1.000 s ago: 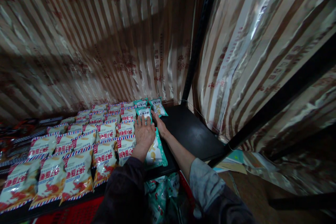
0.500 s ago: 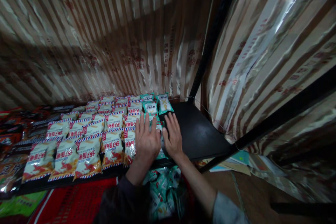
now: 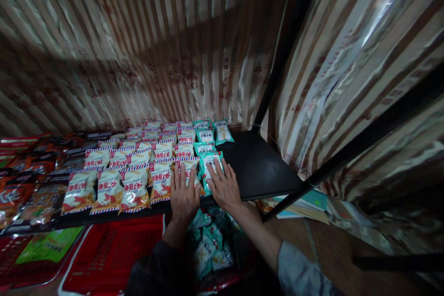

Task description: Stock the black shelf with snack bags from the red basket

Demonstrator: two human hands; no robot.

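My left hand (image 3: pixel 185 196) lies flat, fingers spread, over the front white-and-orange snack bags (image 3: pixel 160 178) with striped edges. Just to its right, my right hand (image 3: pixel 225 185) rests its stretched fingers on the front teal snack bag (image 3: pixel 208 163). Behind that bag, more teal bags (image 3: pixel 205 136) run back in a column toward the wall. One teal bag (image 3: pixel 223 132) stands at the back, right of that column. Neither hand grips anything. The lower parts of the front bags are partly hidden by my hands.
The black shelf (image 3: pixel 263 166) has a dark metal post (image 3: pixel 268 97) at its back corner. Brown and orange packets (image 3: pixel 41 194) lie at the left. Below the shelf are a red basket (image 3: pixel 118 249) and a pile of teal bags (image 3: pixel 211 245). Striped sheeting (image 3: pixel 156 55) hangs behind.
Both hands have moved down toward the shelf's front edge, so the front teal bag now shows beyond the right fingers. The view has shifted slightly, showing more of the left side.
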